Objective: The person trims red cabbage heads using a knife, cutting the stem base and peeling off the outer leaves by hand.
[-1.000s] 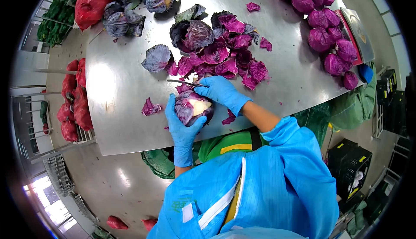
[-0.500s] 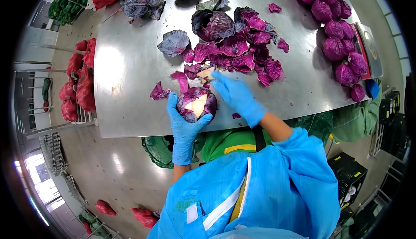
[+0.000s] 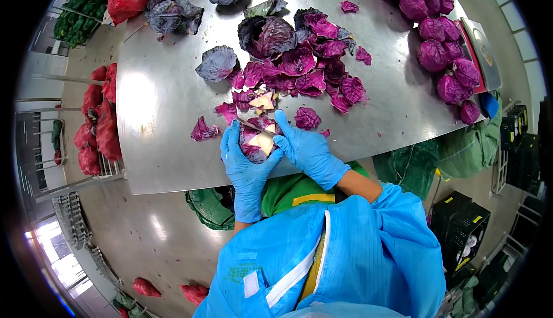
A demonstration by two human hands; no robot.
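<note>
"writing?"

"illegible green print [image 3: 242, 273] on the blue gown [image 3: 363, 249]."

"hands?"

"left hand [image 3: 245, 165] clamped round a purple cabbage [image 3: 262, 143], right hand [image 3: 311, 151] round a thin metal knife [image 3: 254, 125], over the shiny metal table [image 3: 173, 145]'s near side; grey floor [image 3: 135, 231] left."

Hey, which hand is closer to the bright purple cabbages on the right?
Right: the right hand is left of the bright purple cabbages; the left hand is farther left, gripping another cabbage.

From here the purple cabbage [image 3: 261, 143] shows its pale cut side, a thin knife [image 3: 251, 125] lying across it.
</note>
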